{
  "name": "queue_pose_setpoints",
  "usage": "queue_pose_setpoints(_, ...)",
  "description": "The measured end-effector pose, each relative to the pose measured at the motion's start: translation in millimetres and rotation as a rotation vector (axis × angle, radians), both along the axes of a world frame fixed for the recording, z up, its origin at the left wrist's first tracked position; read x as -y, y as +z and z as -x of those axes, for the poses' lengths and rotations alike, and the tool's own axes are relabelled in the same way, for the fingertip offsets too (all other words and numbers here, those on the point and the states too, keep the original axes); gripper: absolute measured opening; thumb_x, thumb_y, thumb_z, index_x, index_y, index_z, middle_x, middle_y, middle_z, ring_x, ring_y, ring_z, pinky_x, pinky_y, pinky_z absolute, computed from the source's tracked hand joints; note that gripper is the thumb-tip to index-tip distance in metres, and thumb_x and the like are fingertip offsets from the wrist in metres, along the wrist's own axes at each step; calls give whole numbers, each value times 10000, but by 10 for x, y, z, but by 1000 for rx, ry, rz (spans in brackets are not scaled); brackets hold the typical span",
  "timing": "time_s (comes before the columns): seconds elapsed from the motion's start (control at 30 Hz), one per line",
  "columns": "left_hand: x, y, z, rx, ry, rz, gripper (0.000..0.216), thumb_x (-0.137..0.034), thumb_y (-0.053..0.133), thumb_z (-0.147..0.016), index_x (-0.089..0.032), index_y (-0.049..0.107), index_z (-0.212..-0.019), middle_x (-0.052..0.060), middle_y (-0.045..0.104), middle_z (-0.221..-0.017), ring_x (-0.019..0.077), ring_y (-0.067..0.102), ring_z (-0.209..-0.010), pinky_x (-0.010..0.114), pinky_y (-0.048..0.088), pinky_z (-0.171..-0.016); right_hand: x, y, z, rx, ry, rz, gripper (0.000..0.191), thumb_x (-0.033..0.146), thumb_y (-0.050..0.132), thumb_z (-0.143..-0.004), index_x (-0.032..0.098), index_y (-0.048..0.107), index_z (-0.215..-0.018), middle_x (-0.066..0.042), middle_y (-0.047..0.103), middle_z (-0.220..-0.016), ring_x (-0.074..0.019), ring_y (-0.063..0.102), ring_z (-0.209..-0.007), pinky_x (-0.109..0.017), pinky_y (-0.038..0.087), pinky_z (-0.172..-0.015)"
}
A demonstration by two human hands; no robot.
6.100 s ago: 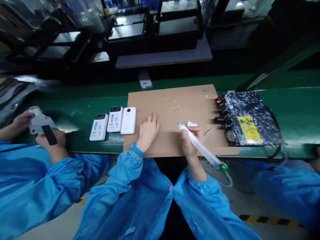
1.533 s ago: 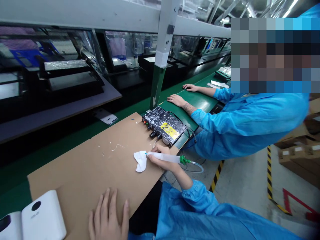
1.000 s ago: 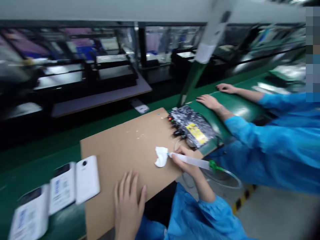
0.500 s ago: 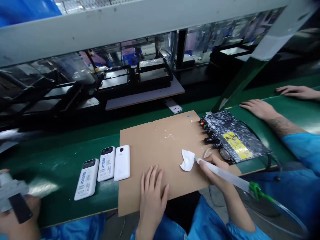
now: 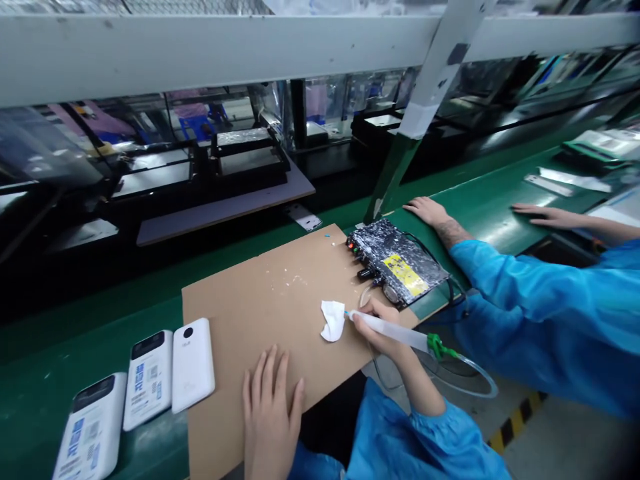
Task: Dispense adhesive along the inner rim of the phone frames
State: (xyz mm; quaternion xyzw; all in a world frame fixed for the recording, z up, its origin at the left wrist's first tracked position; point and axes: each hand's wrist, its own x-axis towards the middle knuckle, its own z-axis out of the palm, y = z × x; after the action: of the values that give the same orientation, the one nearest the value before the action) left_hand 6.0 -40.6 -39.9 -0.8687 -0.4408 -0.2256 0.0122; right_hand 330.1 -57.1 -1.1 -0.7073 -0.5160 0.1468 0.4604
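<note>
My right hand (image 5: 381, 329) is closed around a clear glue syringe (image 5: 388, 326) with a green end cap and a thin hose. The syringe tip touches a crumpled white tissue (image 5: 333, 321) lying on a brown cardboard sheet (image 5: 260, 307). Flat on the near part of the cardboard rests my left hand (image 5: 271, 409), fingers stretched out, holding nothing. Three white power banks (image 5: 145, 383) lie side by side on the green belt just left of the cardboard.
A black, glue-spattered controller box (image 5: 397, 261) with a yellow label sits at the cardboard's right end. A co-worker in a blue coat rests both hands (image 5: 429, 210) on the green belt (image 5: 490, 207) to the right. Dark machines stand behind the belt.
The view has swung to the right. The worker at the left has left the picture and the co-worker at the right shows more fully. Both my hands stay where they were.
</note>
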Motion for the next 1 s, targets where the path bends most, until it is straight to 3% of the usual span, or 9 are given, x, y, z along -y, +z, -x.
queue_pose_setpoints(0.17,0,-40,36,60,1,45,566,-349,562,-1174,-232,519,-1726,152,579,-1739,393,545,-1608,647,364,-1372,-13,-51,4,-36,-6,1,322,504,759,-964,241,671,-800,-19,725,-711,-171,660,-633,-289,482,-630)
queue_pose_setpoints(0.33,-6,-60,34,64,9,69,763,-353,572,-1174,-316,252,-1865,189,540,-1759,463,543,-1600,741,391,-1330,-17,20,60,-107,6,23,280,473,769,-934,239,668,-817,-9,738,-738,-154,661,-641,-267,470,-627)
queue_pose_setpoints(0.6,-97,-74,105,53,-33,93,811,-380,567,-1175,-359,168,-1881,206,554,-1742,507,583,-1554,792,455,-1260,-12,95,99,-88,-16,49,228,371,812,-929,231,655,-841,32,713,-738,-141,677,-672,-244,470,-665)
queue_pose_setpoints(0.87,-106,105,192,3,-65,163,751,-407,526,-1182,-351,213,-1862,189,523,-1770,481,543,-1593,757,433,-1293,-4,136,117,-101,24,102,259,420,759,-1016,200,688,-899,69,705,-809,-75,666,-757,-191,419,-727)
queue_pose_setpoints(1.0,-208,41,236,-26,-107,112,618,-435,518,-1167,-266,417,-1754,208,584,-1705,476,606,-1509,706,542,-1182,-10,111,108,-119,4,70,271,431,771,-996,205,682,-876,51,726,-808,-89,671,-735,-197,429,-700)
